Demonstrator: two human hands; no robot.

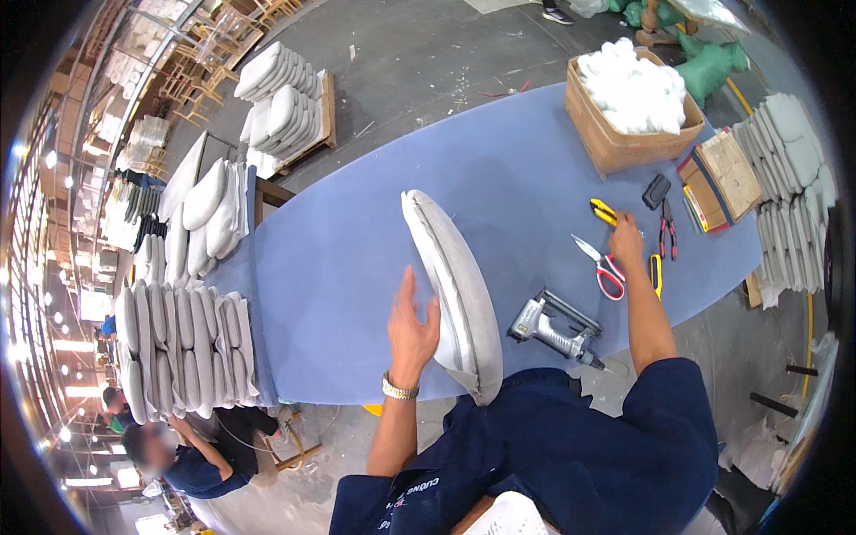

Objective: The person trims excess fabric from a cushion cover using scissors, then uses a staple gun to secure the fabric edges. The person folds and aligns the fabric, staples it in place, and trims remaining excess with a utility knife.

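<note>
A grey padded cushion (473,308) stands on its edge at the table's near side, its pale seam side toward my left hand (413,334). That hand is open, fingers stretched, the thumb close against the cushion; whether it bears any weight I cannot tell. My right hand (626,239) reaches over the table, fingers closed on the end of a yellow-and-black hand tool (604,212), whose exact kind is unclear. Scissors (610,283) with red-and-white handles lie beside that wrist. A yellow utility knife (656,275) rests under the forearm's right side. Nearer me lies a silver pneumatic staple gun (555,328).
Red-handled pliers (669,234) and a black block-like object (656,191) lie farther right. A cardboard box (615,147) of white stuffing and an open small carton (713,183) stand beyond. Cushion stacks (183,348) flank the blue table (339,232); another person (209,459) sits at lower left.
</note>
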